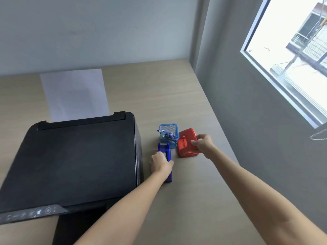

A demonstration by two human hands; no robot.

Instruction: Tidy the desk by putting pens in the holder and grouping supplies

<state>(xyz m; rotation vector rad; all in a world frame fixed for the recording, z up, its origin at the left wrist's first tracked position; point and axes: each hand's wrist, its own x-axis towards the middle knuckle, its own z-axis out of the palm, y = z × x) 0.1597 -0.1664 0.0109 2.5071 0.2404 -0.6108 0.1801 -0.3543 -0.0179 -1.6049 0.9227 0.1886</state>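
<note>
Gripping the rigid red hole punch [185,144] by its sides, right hand [203,144] held it at the holder's [168,133] three o'clock; left hand [161,163] clasped the stiff, light blue tape dispenser [165,151].

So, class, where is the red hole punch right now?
In the head view, the red hole punch lies on the desk, right of the blue mesh pen holder, with the right hand gripping it.

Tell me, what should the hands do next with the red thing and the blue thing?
Probably let go. The pens already stand in the blue mesh holder, and the red hole punch under the right hand and the blue tape dispenser under the left hand already sit grouped beside it.
</note>
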